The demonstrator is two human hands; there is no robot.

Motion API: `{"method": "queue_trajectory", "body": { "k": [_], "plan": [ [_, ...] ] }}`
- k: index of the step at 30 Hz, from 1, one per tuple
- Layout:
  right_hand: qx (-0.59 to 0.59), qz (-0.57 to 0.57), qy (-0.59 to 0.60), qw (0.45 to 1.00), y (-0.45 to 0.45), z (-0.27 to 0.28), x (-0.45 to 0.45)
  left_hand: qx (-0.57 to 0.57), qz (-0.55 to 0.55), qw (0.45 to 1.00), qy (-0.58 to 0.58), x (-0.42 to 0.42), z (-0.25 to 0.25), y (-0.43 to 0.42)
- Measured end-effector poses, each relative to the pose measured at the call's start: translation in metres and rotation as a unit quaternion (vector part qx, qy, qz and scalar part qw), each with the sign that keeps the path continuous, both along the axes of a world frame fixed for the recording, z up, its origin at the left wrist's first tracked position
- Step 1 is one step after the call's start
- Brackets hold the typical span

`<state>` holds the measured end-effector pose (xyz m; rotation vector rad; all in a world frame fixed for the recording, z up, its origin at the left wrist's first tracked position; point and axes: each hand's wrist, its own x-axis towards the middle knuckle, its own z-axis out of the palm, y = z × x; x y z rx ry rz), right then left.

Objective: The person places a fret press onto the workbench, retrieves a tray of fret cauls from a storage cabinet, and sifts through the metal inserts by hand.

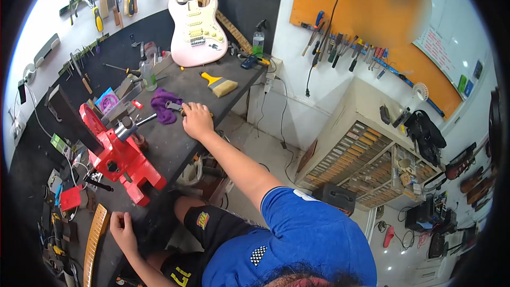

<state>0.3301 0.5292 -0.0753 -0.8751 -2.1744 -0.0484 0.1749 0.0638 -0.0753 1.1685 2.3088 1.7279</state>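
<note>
My right hand [197,120] rests on the dark bench, its fingers curled over a tool [173,106] with a silver, jaw-like metal head. A bit of yellow and black shows past the fingers, and the exact kind of tool is unclear. Right beside that metal head lies a crumpled purple cloth [163,111]. Lower down, my left hand [121,228] is closed in a loose fist at the bench edge, with nothing visible in it. Next to it lies a guitar neck [95,244] with a light fretboard. Between my hands stands a red bench vise [125,162].
A pale pink guitar body [197,34] leans at the back of the bench [175,141]. Nearby are a wide paintbrush [219,84] and a spray bottle [258,39]. Loose tools crowd the left side. Off the bench stands a cabinet [340,143] with many small drawers.
</note>
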Motion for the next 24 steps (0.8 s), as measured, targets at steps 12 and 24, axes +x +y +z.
{"method": "queue_trajectory", "body": {
  "k": [12,24],
  "plan": [
    [0.027,-0.003,0.024,0.999,0.000,-0.004,0.000,-0.004,0.004,1.000,0.012,-0.004,-0.005,-0.002],
    [0.029,0.099,0.140,0.985,-0.010,0.012,0.016,-0.010,-0.012,1.000,0.018,-0.008,-0.010,-0.002]
  ]
}}
